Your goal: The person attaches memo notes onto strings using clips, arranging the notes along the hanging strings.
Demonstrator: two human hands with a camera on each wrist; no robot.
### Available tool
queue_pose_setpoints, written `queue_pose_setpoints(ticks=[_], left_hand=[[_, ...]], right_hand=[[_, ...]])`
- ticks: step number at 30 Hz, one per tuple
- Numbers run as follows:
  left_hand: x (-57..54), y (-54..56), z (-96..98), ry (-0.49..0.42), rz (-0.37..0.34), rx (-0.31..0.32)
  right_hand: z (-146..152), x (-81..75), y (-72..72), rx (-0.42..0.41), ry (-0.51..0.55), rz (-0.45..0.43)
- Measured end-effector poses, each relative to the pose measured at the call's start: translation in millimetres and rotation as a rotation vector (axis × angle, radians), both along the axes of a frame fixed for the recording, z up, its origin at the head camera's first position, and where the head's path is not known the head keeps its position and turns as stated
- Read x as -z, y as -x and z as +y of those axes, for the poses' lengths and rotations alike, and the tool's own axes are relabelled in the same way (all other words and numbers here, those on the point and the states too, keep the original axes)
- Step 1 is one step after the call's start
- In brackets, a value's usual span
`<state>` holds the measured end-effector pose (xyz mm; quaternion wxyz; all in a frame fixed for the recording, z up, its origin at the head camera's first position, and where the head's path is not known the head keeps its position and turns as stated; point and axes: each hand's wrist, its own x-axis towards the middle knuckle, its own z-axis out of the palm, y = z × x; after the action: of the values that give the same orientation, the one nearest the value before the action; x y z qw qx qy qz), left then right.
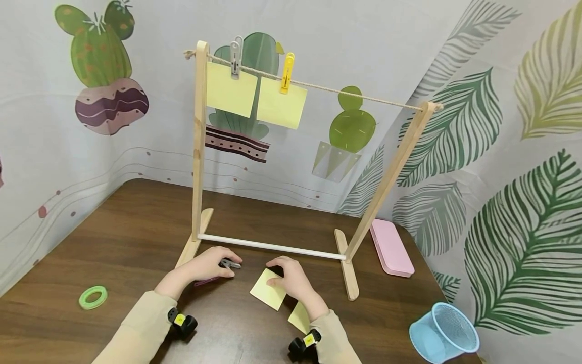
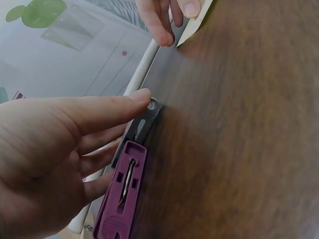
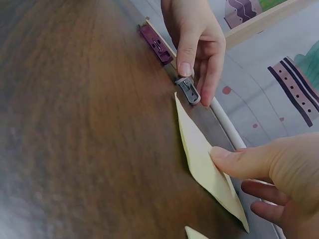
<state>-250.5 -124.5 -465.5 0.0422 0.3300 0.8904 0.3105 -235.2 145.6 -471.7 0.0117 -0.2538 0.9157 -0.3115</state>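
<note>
My left hand (image 1: 210, 264) pinches a grey clothespin (image 1: 233, 264) just above the table, thumb on one side and fingers on the other. Close beside it lies a purple clothespin (image 2: 122, 194), mostly hidden by the hand in the head view. To the right, my right hand (image 1: 295, 280) holds a yellow paper sheet (image 1: 267, 289) between thumb and fingers; the sheet looks slightly tilted in the right wrist view. Another yellow sheet (image 1: 298, 318) lies on the table, partly under the right wrist.
A wooden rack (image 1: 198, 151) with a rope (image 1: 354, 94) stands behind the hands. Two yellow sheets hang there from a grey clothespin (image 1: 235, 58) and a yellow clothespin (image 1: 287, 73). A green ring (image 1: 85, 303), pink case (image 1: 392, 247) and blue mesh basket (image 1: 425, 336) are on the table.
</note>
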Motion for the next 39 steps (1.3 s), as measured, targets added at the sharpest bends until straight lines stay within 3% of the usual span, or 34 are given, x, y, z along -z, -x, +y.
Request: queue_pose_setpoints(ticks=[9, 18, 26, 29, 31, 39], left_hand=[[-0.9, 0.4, -2.2, -0.006, -0.018, 0.011], [-2.6, -2.3, 0.2, 0.024, 0.042, -0.024], [8.1, -0.7, -1.7, -0.066, 0.106, -0.005], [7.4, -1.1, 0.1, -0.050, 0.073, -0.034], [0.9, -5.0, 3.4, -0.021, 0.037, -0.066], [-2.7, -7.6, 7.1, 0.018, 0.021, -0.102]], right_hand=[[10.0, -9.7, 1.7, -0.023, 0.007, -0.004], [17.9, -12.7, 4.3, -0.069, -0.074, -0.030], [20.2, -10.2, 4.3, -0.126, -0.170, -0.039], [19.7, -9.6, 4.3, -0.137, -0.187, -0.037], [19.4, -9.1, 4.2, -0.138, -0.190, -0.034], [17.8, -9.2, 3.2, -0.133, -0.178, -0.016]])
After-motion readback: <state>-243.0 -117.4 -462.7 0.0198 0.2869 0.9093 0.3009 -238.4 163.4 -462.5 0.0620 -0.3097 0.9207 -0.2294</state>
